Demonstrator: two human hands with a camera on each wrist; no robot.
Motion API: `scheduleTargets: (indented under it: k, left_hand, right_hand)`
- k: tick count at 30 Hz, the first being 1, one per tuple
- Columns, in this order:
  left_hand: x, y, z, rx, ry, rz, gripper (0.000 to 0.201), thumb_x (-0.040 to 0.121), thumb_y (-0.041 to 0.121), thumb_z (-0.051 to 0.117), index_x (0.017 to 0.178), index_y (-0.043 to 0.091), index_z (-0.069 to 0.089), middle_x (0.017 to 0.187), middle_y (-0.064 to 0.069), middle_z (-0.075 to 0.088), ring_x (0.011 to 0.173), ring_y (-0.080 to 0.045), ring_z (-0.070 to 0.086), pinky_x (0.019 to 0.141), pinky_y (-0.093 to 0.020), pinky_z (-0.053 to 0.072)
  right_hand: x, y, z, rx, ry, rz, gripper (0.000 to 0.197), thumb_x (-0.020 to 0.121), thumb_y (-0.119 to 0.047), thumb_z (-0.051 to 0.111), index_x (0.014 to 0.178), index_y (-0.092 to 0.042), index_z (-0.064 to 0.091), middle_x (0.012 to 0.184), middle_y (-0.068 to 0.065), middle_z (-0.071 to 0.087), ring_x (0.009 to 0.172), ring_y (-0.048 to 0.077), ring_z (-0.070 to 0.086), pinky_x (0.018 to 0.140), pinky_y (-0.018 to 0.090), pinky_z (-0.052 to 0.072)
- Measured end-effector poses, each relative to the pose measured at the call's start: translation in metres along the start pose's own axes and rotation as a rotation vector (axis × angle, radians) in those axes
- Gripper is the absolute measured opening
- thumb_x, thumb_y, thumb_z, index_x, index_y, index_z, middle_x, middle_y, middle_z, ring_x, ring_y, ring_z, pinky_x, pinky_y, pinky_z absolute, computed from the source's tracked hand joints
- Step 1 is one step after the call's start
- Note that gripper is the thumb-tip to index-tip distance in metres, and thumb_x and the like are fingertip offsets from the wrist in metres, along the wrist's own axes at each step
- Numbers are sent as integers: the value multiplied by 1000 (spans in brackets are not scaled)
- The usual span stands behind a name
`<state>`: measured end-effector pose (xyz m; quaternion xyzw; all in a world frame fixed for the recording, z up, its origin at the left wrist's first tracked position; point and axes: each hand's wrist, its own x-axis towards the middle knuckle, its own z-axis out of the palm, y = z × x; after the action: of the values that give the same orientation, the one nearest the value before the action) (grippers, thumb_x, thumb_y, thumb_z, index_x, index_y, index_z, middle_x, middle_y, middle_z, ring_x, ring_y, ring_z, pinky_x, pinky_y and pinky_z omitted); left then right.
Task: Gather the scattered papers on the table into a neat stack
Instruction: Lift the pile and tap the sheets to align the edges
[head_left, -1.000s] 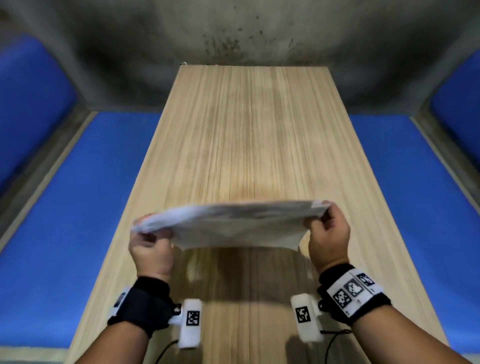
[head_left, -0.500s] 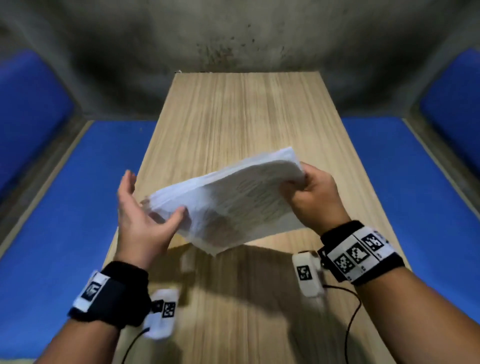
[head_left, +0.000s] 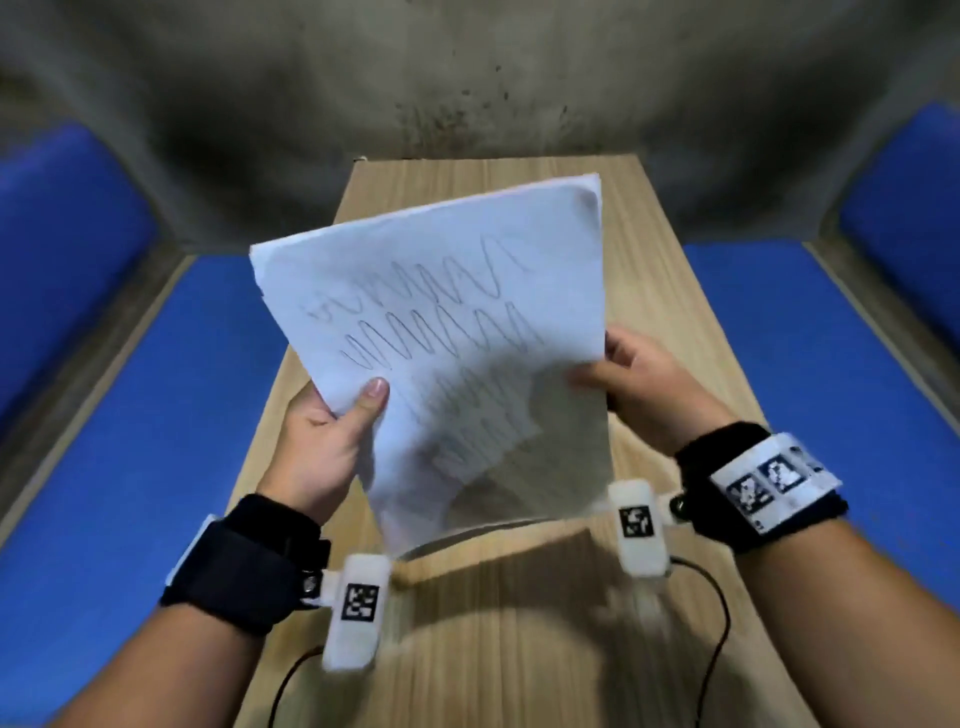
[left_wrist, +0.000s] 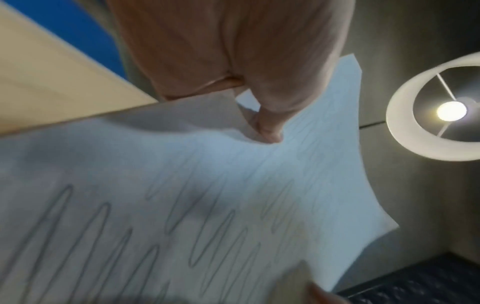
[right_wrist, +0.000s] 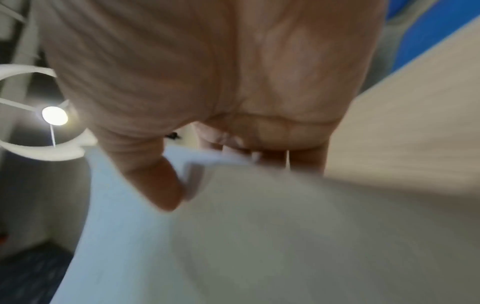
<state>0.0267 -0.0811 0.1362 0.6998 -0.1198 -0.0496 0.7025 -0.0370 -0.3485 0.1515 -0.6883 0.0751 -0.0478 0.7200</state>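
A bundle of white papers (head_left: 457, 322) with pencil zigzag scribbles stands almost upright above the wooden table (head_left: 493, 623), its lower edge close over the tabletop. My left hand (head_left: 332, 421) pinches the bundle's left edge, thumb on the front sheet. My right hand (head_left: 623, 374) grips the right edge, thumb in front and fingers behind. The left wrist view shows the thumb pressing into the scribbled papers (left_wrist: 207, 205). In the right wrist view the thumb lies over the blurred papers (right_wrist: 233, 236), whose edges are slightly uneven.
The long narrow table runs away from me to a grey wall (head_left: 467, 78). Blue padded benches (head_left: 130, 441) flank it on both sides. Cables (head_left: 711, 623) trail from the wrist cameras over the near tabletop. A lit ceiling lamp (left_wrist: 449, 111) shows in the wrist views.
The bundle went from lying flat between both hands to tilted, then upright facing me. My left hand let go for a moment, opened, and took hold again on the left edge.
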Motion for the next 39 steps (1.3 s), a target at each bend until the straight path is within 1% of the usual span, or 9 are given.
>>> scheduleTargets:
  k: [7,11,13,16,21,27,32,35,39]
  left_hand:
    - [-6,-2,41,-128,305,95,29,98,-5,45,124,3,55,108,9,68,98,7,66,87,-14,50]
    - [-13,-5,46,-220,381,101,23,90,-16,48,112,-18,55,72,18,73,76,6,67,71,-8,50]
    - [-16,-27,41,-144,413,45,15,81,-8,59,96,-12,61,62,16,69,65,7,63,67,-13,48]
    - [-25,-53,36,-77,368,-72,14,70,8,60,84,9,63,79,1,66,72,-6,61,72,-31,47]
    - [-13,-57,26,-225,315,-8,14,66,-1,53,76,9,55,58,15,65,57,3,58,57,-14,48]
    - [1,-52,31,-337,286,47,23,69,-3,38,82,3,56,62,12,68,61,0,62,57,-14,49]
    - [5,-77,40,-220,327,-71,23,75,-7,60,72,15,66,58,16,67,58,5,61,55,-9,48]
    - [2,-92,37,-25,283,-107,28,82,-17,57,103,0,63,80,7,68,71,-2,66,59,-6,50]
    - [-9,-110,10,40,40,-222,27,67,16,83,89,14,68,75,8,77,70,0,70,62,-15,54]
  right_hand:
    - [-28,31,53,-95,409,-261,17,96,-3,52,98,-15,63,87,-12,69,82,4,63,73,23,52]
    - [-35,36,53,-68,513,-344,29,95,0,50,90,-27,60,78,-22,64,74,-5,57,67,13,47]
    - [-37,55,46,-100,502,-281,33,92,4,51,85,-28,57,72,-22,62,68,-5,54,61,10,44]
    - [-45,88,42,-207,451,-125,37,86,8,56,83,-29,58,72,-24,64,65,-7,57,57,8,43]
    - [-33,80,29,-71,464,-170,21,69,-13,61,89,-8,64,80,-2,68,76,9,63,69,25,49]
    - [-16,63,33,-18,435,-266,32,70,0,48,87,-24,62,74,-19,69,72,-2,62,66,14,50]
    - [-7,73,32,-28,477,-160,29,82,4,52,78,-23,62,72,-6,62,63,-3,57,61,17,49]
    - [-6,69,36,-137,461,-213,35,84,9,53,85,-25,61,78,-8,62,68,-12,58,66,7,48]
    - [0,46,20,-81,487,-170,26,91,2,53,86,-23,62,80,-6,65,68,-3,62,65,17,52]
